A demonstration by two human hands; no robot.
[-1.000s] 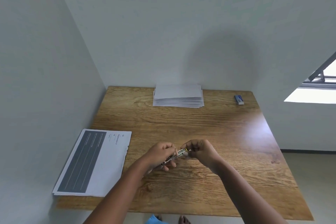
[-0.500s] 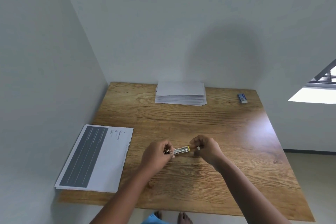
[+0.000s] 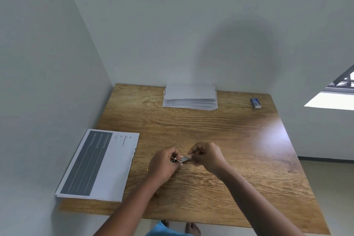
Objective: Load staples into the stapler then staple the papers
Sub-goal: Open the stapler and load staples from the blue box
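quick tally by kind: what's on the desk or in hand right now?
Paper stacks: 2, plain white stack, printed sheets
Staplers: 1, small metal stapler held between left hand and right hand
Small blue boxes: 1, blue box
Total: 4

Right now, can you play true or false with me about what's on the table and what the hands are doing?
1. Both hands, left hand and right hand, hold the small stapler. True.
2. The white paper stack lies at the table's near edge. False: it lies at the far edge, by the wall.
3. The small blue box sits at the far right corner. True.
4. The printed sheet lies under the hands. False: it lies to their left.
5. The wooden table is round. False: it has straight edges.
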